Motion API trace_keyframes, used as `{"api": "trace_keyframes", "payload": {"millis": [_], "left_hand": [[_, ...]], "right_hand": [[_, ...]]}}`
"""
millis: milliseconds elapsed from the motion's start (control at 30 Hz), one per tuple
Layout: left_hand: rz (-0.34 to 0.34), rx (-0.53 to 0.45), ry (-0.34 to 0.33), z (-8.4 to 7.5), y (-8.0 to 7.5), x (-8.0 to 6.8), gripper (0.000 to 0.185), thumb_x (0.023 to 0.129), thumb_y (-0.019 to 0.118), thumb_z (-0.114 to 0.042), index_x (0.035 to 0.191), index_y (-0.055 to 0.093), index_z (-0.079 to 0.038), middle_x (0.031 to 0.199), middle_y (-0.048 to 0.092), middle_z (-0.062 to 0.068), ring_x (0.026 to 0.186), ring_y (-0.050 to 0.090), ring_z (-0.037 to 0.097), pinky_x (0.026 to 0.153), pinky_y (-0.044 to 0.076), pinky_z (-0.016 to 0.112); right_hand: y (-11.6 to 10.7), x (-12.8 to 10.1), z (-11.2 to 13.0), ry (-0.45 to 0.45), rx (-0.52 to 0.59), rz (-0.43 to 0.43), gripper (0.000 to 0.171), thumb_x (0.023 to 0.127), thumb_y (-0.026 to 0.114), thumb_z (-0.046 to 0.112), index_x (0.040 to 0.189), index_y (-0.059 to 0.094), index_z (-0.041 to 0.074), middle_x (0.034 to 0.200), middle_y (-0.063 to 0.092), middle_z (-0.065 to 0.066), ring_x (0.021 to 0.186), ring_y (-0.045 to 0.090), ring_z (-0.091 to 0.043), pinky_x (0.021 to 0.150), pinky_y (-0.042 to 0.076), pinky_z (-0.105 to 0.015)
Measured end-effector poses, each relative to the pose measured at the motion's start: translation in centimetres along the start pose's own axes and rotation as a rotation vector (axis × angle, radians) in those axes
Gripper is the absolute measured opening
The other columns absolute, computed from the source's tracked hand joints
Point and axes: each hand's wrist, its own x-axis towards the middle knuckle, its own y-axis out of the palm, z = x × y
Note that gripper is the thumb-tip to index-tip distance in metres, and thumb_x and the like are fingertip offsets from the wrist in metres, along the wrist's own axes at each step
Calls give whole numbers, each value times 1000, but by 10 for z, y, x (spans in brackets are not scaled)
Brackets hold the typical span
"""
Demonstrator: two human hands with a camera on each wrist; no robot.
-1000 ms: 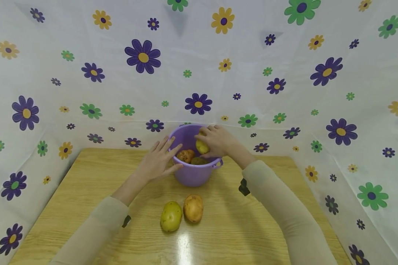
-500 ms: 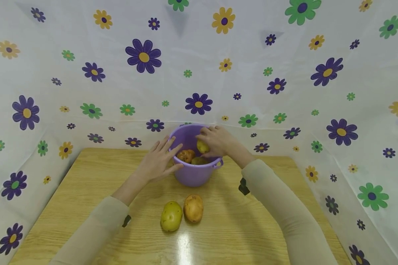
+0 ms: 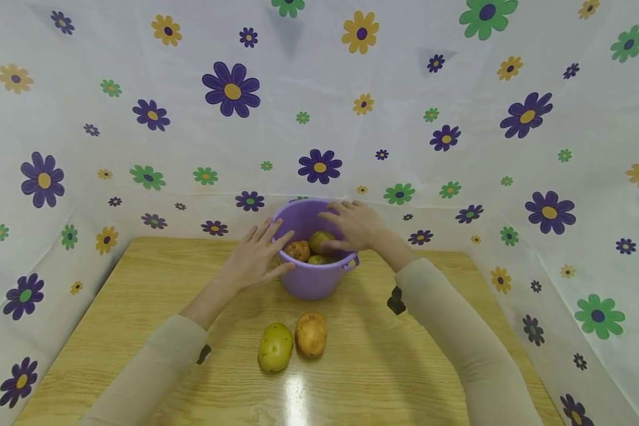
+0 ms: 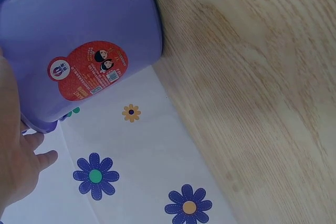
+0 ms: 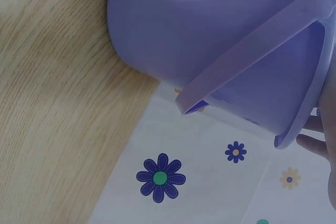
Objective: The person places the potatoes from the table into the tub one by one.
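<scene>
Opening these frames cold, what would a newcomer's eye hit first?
Probably the purple bucket mid-table in the head view, potatoes inside, with the left hand at its left rim and the right hand over its right. Next, the greenish potato and tan potato on the table in front of it. Behind everything, the bold flowered backdrop.

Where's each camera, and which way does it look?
Head: on the head, looking forward and down at the purple bucket and potatoes; left hand, right hand, sleeves show.
Left wrist: on that wrist, facing the bucket's red sticker; some left hand shows.
Right wrist: on that wrist, facing the bucket's handle; some right hand shows.
Both wrist views share the bucket, table and flowered cloth.
</scene>
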Motion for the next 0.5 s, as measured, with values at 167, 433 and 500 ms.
{"api": "trace_keyframes", "payload": {"millis": [167, 433, 500], "left_hand": [[6, -2, -4, 0, 0, 0, 81, 106, 36, -71, 165, 37, -16, 173, 30, 23, 162, 26, 45, 130, 32, 63], [-2, -10, -4, 0, 1, 0, 81, 106, 37, -71, 165, 37, -16, 172, 30, 24, 161, 27, 46, 129, 32, 64], [-3, -11, -3, 0, 1, 0, 81, 106, 37, -71, 165, 37, -16, 172, 30, 24, 161, 27, 46, 129, 33, 64]], "right_hand": [[0, -6, 0, -4, 5, -36, 82, 98, 55, 71, 155, 52, 13, 158, 54, -17, 142, 56, -40, 118, 49, -59], [-1, -14, 2, -6, 15, -94, 84, 97, 55, 72, 159, 47, 17, 163, 49, -18, 147, 51, -43, 122, 43, -62], [-1, -17, 3, -11, 7, -118, 83, 96, 56, 71, 159, 48, 17, 162, 50, -18, 146, 52, -43, 122, 44, -62]]}}
